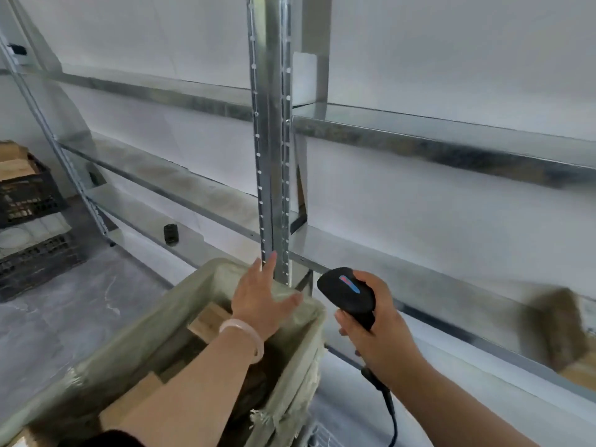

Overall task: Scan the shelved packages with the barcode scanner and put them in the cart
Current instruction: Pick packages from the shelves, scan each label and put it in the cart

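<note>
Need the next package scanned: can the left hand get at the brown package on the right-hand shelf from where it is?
Probably not directly. The left hand hovers open over the cart, and the right hand with the scanner lies between it and the package.

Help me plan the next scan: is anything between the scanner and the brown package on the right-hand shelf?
Nothing visible. The right hand grips the scanner in front of the shelf; the package, blurred, lies farther right on it with only bare shelf between. The upright post stands to the scanner's left.
</note>
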Available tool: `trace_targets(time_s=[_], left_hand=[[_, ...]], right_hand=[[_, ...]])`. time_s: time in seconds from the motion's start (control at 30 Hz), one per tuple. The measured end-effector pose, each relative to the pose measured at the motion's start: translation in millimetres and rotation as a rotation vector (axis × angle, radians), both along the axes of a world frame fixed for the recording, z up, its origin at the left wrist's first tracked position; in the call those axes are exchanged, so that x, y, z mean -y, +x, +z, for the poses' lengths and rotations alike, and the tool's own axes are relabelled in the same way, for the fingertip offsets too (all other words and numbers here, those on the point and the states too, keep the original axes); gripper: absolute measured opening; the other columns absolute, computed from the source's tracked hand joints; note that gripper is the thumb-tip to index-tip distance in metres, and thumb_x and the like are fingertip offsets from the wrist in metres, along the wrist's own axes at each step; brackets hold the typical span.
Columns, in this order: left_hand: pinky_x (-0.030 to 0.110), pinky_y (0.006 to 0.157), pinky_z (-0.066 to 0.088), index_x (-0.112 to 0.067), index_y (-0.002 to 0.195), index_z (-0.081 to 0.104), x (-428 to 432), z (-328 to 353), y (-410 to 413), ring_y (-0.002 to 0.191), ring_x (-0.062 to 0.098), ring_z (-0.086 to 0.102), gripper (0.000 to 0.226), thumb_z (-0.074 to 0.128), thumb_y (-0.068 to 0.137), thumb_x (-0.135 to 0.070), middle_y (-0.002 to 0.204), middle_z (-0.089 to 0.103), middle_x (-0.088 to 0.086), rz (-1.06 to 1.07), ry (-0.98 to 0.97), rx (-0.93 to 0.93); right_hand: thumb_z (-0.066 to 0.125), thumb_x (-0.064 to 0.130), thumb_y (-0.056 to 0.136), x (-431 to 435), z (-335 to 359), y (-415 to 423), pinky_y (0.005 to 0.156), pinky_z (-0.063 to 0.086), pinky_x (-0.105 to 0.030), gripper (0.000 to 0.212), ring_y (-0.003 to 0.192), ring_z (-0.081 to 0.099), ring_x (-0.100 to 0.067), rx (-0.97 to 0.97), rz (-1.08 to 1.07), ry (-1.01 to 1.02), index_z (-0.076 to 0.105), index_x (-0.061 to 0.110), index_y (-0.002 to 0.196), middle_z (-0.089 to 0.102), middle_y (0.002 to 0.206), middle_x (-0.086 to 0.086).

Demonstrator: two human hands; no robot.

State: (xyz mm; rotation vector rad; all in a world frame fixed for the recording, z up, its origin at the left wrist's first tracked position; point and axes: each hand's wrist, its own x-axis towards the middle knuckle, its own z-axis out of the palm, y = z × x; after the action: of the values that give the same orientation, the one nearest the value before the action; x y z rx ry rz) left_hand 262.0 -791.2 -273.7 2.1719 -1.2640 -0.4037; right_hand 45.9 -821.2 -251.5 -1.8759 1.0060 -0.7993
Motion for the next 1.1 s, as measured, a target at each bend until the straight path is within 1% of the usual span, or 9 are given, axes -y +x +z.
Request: trace_targets(time_s=[0.17,0.33,0.53,0.6,0.73,0.8,0.9,1.0,1.1], left_hand=[[0.046,0.122,0.017,-0.041,0.155,0.004,61,-1,-77,0.152,0.023,0.009,0.096,0.059,0.082,-0.070,0.165,0.010,0.000,-0.257,-0.048,-0.005],[0.041,0.122,0.015,-0.041,0.155,0.006,101,-5,-172,0.152,0.021,0.006,0.090,0.059,0.086,-0.062,0.165,0.008,-0.003,-0.463,-0.011,-0.062],[0.038,0.123,0.015,-0.039,0.155,0.009,141,-14,-283,0.152,0.019,0.007,0.083,0.056,0.090,-0.059,0.165,0.011,-0.003,-0.646,0.025,-0.081],[0.036,0.121,0.014,-0.040,0.155,0.009,153,-15,-317,0.151,0.020,0.008,0.081,0.056,0.091,-0.056,0.164,0.010,-0.004,-0.668,0.043,-0.121],[0.035,0.120,0.017,-0.041,0.155,0.010,178,-20,-382,0.151,0.020,0.010,0.077,0.055,0.093,-0.055,0.164,0.010,-0.005,-0.698,0.066,-0.181],[0.036,0.121,0.018,-0.039,0.155,0.011,189,-23,-411,0.151,0.020,0.010,0.078,0.055,0.093,-0.056,0.164,0.010,-0.003,-0.706,0.088,-0.195],[0.036,0.118,0.020,-0.035,0.156,0.010,205,-27,-447,0.149,0.022,0.016,0.079,0.056,0.093,-0.052,0.161,0.018,0.001,-0.703,0.114,-0.205],[0.034,0.115,0.023,-0.030,0.157,0.009,221,-30,-471,0.145,0.022,0.024,0.080,0.058,0.094,-0.042,0.156,0.026,0.004,-0.642,0.134,-0.263],[0.037,0.115,0.025,-0.029,0.157,0.009,236,-35,-485,0.144,0.024,0.027,0.084,0.059,0.089,-0.040,0.158,0.025,0.004,-0.563,0.192,-0.342]], right_hand=[[0.068,0.027,0.087,16,-6,-69,0.075,0.058,-0.037,0.057,0.089,0.067,-0.010,0.032,-0.258,0.028,0.035,0.058,0.121,0.063,0.111,0.017],[0.068,0.024,0.087,24,-9,-149,0.070,0.049,-0.024,0.060,0.084,0.064,-0.006,0.055,-0.450,0.041,0.035,0.056,0.125,0.067,0.108,0.011],[0.067,0.023,0.088,50,-15,-244,0.070,0.051,-0.028,0.063,0.085,0.064,-0.014,0.083,-0.633,0.020,0.031,0.071,0.109,0.065,0.109,0.005],[0.068,0.021,0.087,61,-17,-272,0.074,0.054,-0.032,0.065,0.088,0.064,-0.015,0.090,-0.666,0.017,0.032,0.072,0.106,0.063,0.110,0.009],[0.070,0.022,0.086,83,-27,-329,0.074,0.056,-0.038,0.062,0.083,0.061,-0.018,0.083,-0.714,-0.006,0.036,0.064,0.116,0.058,0.114,0.009],[0.071,0.022,0.086,92,-32,-354,0.076,0.057,-0.041,0.060,0.087,0.062,-0.020,0.076,-0.729,-0.007,0.037,0.060,0.118,0.054,0.116,0.013],[0.072,0.024,0.084,104,-42,-385,0.080,0.057,-0.048,0.061,0.093,0.063,-0.022,0.055,-0.730,-0.016,0.037,0.059,0.121,0.056,0.119,0.008],[0.073,0.023,0.084,112,-50,-406,0.077,0.058,-0.044,0.062,0.087,0.061,-0.017,0.063,-0.695,-0.009,0.038,0.057,0.122,0.059,0.117,0.014],[0.075,0.020,0.082,115,-55,-417,0.079,0.057,-0.036,0.063,0.097,0.062,-0.013,0.057,-0.653,-0.039,0.039,0.053,0.123,0.053,0.119,0.031]])
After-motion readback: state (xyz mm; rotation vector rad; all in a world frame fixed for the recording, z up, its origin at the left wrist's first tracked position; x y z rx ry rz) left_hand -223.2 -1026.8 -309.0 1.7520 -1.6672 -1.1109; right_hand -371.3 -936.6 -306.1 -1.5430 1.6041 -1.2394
